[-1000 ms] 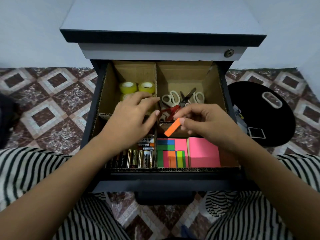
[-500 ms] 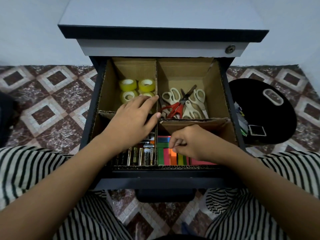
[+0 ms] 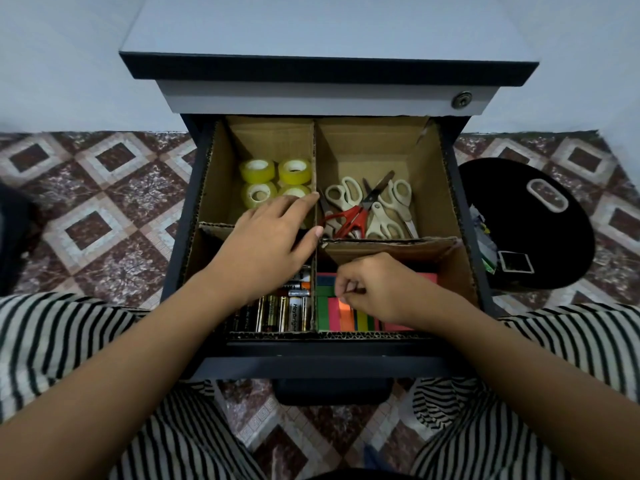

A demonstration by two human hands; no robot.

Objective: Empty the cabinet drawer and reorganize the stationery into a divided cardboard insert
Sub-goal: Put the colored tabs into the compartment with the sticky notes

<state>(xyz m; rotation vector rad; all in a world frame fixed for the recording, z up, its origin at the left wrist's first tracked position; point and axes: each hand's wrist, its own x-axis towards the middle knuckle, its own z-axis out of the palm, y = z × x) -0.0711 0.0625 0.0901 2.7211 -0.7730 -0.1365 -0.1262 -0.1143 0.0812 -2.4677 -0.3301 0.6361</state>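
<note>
The open cabinet drawer holds a cardboard insert with four compartments. Yellow tape rolls lie back left, scissors back right, batteries front left. Colourful sticky note pads and a pink pad lie front right. My left hand rests flat with straight fingers on the centre divider. My right hand is down in the front right compartment, its curled fingertips pinching an orange sticky note pad among the row of coloured pads.
A black round object with a white oval handle lies on the tiled floor right of the drawer, small items tucked beside it. The cabinet top overhangs the drawer's back. My striped-trousered legs flank the drawer front.
My right hand came down from above the divider with the orange pad into the front right compartment and set it among the coloured pads. My left hand stayed on the divider.
</note>
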